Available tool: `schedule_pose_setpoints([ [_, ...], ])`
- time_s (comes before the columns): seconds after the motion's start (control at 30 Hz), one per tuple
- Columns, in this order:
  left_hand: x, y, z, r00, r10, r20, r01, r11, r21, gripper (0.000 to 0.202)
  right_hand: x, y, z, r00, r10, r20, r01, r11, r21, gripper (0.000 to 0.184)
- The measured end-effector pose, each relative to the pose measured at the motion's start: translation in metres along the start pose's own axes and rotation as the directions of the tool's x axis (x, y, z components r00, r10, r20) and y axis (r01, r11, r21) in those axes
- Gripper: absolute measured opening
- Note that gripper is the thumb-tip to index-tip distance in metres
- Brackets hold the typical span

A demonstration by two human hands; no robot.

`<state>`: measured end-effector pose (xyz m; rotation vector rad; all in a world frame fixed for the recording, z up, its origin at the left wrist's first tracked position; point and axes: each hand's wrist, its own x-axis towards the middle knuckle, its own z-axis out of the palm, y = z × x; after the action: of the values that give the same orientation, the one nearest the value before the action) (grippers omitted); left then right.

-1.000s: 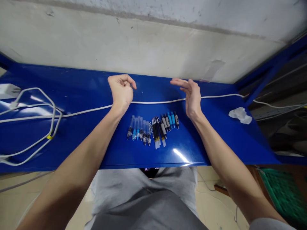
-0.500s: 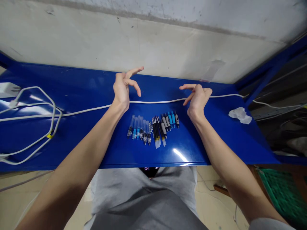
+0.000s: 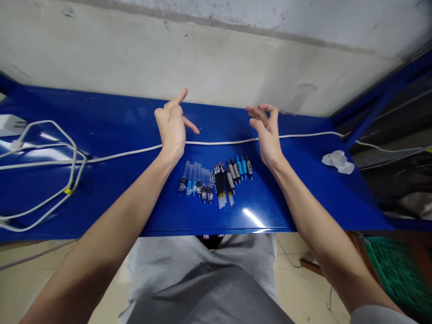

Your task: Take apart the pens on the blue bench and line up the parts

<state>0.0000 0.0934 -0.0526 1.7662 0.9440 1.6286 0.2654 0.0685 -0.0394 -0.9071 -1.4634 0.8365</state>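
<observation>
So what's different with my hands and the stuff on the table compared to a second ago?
Your left hand has gone from loosely curled to fingers spread. Your right hand, bent inward half a second ago, has straightened toward the wall. Nothing was picked up or let go. The pen parts and white cable stayed put.

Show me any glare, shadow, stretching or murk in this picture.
Head view: glare on the blue table near its front edge and at far left. Head view: soft shadow on the wall above the right hand. Head view: both forearms seem stretched toward the lower corners. Head view: far right, parts too dim to identify.
</observation>
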Motion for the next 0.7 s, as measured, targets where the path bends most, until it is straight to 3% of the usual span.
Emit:
schedule_pose_setpoints([
  [0.07,0.001,0.004,0.004,0.981,-0.064,-0.181,0.059,0.998,-0.029,0.057,-0.001,-0.003,0.003,0.999,0.026,0.046,-0.029,0.997,0.066,0.042],
  [0.13,0.004,0.008,0.007,0.961,-0.150,-0.233,0.125,0.985,-0.120,0.054,-0.002,-0.011,0.006,0.991,0.071,0.113,-0.085,0.989,0.125,0.044],
  [0.27,0.007,0.021,0.009,0.958,-0.278,-0.072,0.248,0.927,-0.280,0.036,-0.006,-0.031,0.011,0.962,0.136,0.237,-0.182,0.966,0.181,0.055],
  [0.37,0.003,0.033,0.009,0.950,-0.305,0.060,0.310,0.913,-0.265,0.031,-0.008,-0.041,0.012,0.929,0.154,0.336,-0.218,0.963,0.161,0.059],
  [0.47,0.001,0.040,0.009,0.941,-0.319,0.111,0.337,0.910,-0.240,0.036,-0.009,-0.045,0.011,0.898,0.170,0.407,-0.233,0.966,0.110,0.057],
  [0.6,0.000,0.044,0.008,0.935,-0.317,0.158,0.347,0.911,-0.223,0.033,-0.008,-0.042,0.010,0.928,0.167,0.332,-0.212,0.971,0.106,0.046],
  [0.7,-0.001,0.046,0.008,0.933,-0.313,0.181,0.346,0.917,-0.197,0.034,-0.005,-0.035,0.007,0.962,0.147,0.232,-0.182,0.973,0.141,0.026],
])
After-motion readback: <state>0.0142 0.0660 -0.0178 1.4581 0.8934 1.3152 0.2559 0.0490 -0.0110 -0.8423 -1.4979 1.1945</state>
